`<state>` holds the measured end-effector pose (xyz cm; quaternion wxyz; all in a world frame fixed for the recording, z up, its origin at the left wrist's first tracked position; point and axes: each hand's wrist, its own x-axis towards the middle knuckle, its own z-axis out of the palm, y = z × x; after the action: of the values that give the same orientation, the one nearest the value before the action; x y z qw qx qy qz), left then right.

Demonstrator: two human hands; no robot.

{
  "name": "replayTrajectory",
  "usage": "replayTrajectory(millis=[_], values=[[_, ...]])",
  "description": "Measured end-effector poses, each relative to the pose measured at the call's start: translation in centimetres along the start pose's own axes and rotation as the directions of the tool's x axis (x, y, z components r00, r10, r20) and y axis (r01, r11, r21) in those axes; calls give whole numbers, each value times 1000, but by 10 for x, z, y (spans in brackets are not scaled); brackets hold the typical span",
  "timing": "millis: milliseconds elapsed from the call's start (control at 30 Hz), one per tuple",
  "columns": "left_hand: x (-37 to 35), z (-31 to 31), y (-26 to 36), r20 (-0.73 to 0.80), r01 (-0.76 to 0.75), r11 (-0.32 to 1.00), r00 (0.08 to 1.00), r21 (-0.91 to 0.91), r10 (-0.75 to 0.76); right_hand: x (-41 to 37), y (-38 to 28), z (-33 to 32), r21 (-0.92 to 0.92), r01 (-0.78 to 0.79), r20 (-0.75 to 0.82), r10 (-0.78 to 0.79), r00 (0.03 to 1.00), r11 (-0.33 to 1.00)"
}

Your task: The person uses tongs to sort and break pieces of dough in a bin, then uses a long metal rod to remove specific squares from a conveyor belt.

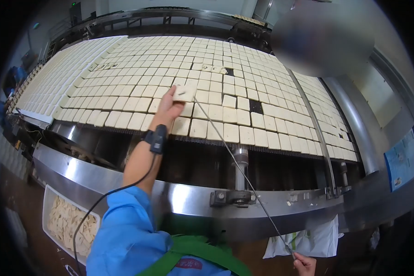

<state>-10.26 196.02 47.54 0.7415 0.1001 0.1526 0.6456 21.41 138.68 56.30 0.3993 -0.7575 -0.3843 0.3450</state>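
Rows of pale square dough pieces point(165, 73) cover a wide mesh conveyor. My left hand point(170, 106) is raised over the near rows, its fingers closed on one dough piece point(185, 93) that has a dark mark or hole in it. At the lower right, my right hand point(304, 264) is closed round the end of a long thin metal rod point(244, 172). The rod slants up and left across the conveyor edge, its far end beside the held piece. A few pieces in the upper rows look broken point(214, 69), and dark gaps show between some pieces.
A steel frame rail point(188, 198) with a bearing block point(233, 198) runs along the near side. A white bin point(46, 214) of dough scraps stands lower left. A white bag point(319, 240) lies lower right. A metal bar point(311, 115) crosses the conveyor at right.
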Motion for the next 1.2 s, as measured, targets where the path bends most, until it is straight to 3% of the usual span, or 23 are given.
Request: replayTrajectory(millis=[67,133,200,267,300,333,367,400,467,500,533,567,600,633,667,700,767,800,867,933,1033,1133,1200], values=[[6,-49,46,153,27,996,987,84,-39,-3,5,5,-28,-5,-5,5,1000,1000],[-39,-42,84,47,-160,974,987,164,154,-4,9,11,-55,-4,-8,4,1000,998],[-57,-91,144,325,-339,900,913,273,246,-7,10,16,-70,-134,-40,132,990,988],[-106,-130,206,48,-393,897,919,205,391,-10,14,22,-1,-164,-111,163,980,986],[-140,-153,233,123,-487,765,866,421,484,-11,17,24,70,-185,-179,195,964,980],[-188,-167,251,341,-485,90,723,870,601,-11,22,23,72,-186,-181,197,964,980],[-233,-177,271,443,-298,-329,647,896,620,-11,29,19,71,-134,-154,144,978,988],[-277,-186,287,454,-121,-489,608,864,651,-12,36,16,72,-81,-127,89,988,994],[-318,-297,356,319,-52,-331,437,942,841,-16,44,21,86,-82,-144,94,985,993],[-360,-321,379,382,149,-508,491,848,782,-18,50,23,96,-85,-157,99,983,992],[-386,-354,406,183,299,-364,495,882,850,-16,65,21,98,-87,-159,102,982,991],[-407,-407,423,228,320,-313,275,894,934,-9,84,16,165,-54,-113,73,991,985],[-424,-470,471,-260,280,279,-101,919,960,-6,97,16,232,-27,-67,43,997,972],[-444,-437,451,-240,622,235,-78,747,968,-3,100,21,232,-33,-64,49,997,972],[-432,-436,453,-236,625,231,-77,746,969,2,93,29,239,-1,-81,21,996,971],[-412,-439,453,-399,427,533,-367,731,841,7,86,37,248,34,-100,-9,995,968],[-406,-472,451,-689,-29,733,-367,680,625,11,75,44,262,45,-108,-17,994,964],[-420,-497,455,-756,-201,730,-129,654,642,15,69,46,270,58,-115,-28,993,961],[-391,-477,403,-442,-38,459,208,888,873,26,48,60,201,104,-149,-75,986,974],[-342,-478,352,6,293,-75,228,953,974,51,38,76,-137,284,-253,-311,916,949],[-297,-384,243,52,349,-269,522,898,851,88,-21,121,-575,389,-279,-619,734,720],[-281,-319,154,-43,530,-313,556,788,830,127,-57,157,-700,302,-282,-639,715,647],[-278,-295,130,150,554,-496,553,669,820,151,-70,172,-802,251,-246,-683,688,542]])
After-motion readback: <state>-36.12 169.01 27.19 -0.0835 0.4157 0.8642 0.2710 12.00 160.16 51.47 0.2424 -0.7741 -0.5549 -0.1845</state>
